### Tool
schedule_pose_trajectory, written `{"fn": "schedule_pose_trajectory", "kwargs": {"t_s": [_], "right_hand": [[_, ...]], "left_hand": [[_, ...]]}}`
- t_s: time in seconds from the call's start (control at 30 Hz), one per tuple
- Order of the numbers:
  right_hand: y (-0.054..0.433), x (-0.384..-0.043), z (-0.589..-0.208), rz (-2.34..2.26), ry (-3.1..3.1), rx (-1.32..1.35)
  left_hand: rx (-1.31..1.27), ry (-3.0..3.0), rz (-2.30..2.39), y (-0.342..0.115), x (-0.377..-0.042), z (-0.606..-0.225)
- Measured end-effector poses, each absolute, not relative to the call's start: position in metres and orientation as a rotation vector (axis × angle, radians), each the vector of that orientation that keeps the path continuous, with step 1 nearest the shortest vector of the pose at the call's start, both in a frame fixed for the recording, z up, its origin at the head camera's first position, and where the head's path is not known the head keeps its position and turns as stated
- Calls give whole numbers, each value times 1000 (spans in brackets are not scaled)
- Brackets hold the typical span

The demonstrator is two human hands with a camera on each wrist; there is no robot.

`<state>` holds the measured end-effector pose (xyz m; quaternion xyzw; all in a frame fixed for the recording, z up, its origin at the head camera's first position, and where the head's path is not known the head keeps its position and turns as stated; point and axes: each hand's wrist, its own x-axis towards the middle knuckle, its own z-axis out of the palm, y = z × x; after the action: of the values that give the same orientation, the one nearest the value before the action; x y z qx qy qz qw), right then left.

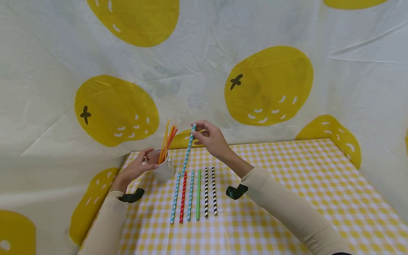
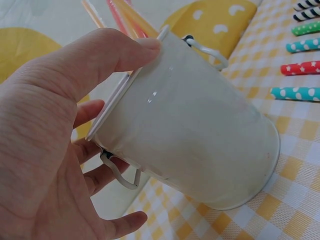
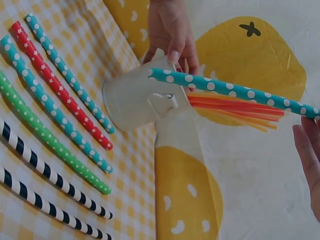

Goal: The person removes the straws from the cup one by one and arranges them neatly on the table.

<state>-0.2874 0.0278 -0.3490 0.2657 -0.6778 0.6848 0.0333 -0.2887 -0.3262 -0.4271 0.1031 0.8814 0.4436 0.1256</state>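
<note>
My left hand [image 1: 136, 170] holds a white metal bucket [image 2: 195, 120] at its rim, the thumb on the near side and fingers round the far side. Thin orange and red sticks [image 3: 235, 107] lean inside the bucket and poke out over the rim. Between thumb and fingers, my right hand [image 1: 211, 137] pinches the upper end of a blue paper straw with white dots [image 3: 225, 89]. That straw hangs steeply, its lower end over the tops of the straws on the table, just right of the bucket in the head view.
A row of straws lies on the yellow checked tablecloth [image 1: 287, 184]: a blue dotted straw [image 1: 175, 198], a red star-patterned straw [image 1: 182, 198], another blue dotted straw [image 1: 190, 198], a green dotted straw [image 1: 198, 196] and two black-striped straws [image 1: 206, 193]. A lemon-print curtain [image 1: 197, 88] backs the table.
</note>
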Motion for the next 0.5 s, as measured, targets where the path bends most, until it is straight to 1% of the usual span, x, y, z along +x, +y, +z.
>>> {"fn": "schedule_pose_trajectory", "kwargs": {"t_s": [0.27,0.5], "right_hand": [[43,-280,-354,2037,-2215,755],[57,-274,-357,2102,-2225,735]], "left_hand": [[305,2556,1311,-326,-288,-426],[310,2546,1314,-325,-287,-424]]}}
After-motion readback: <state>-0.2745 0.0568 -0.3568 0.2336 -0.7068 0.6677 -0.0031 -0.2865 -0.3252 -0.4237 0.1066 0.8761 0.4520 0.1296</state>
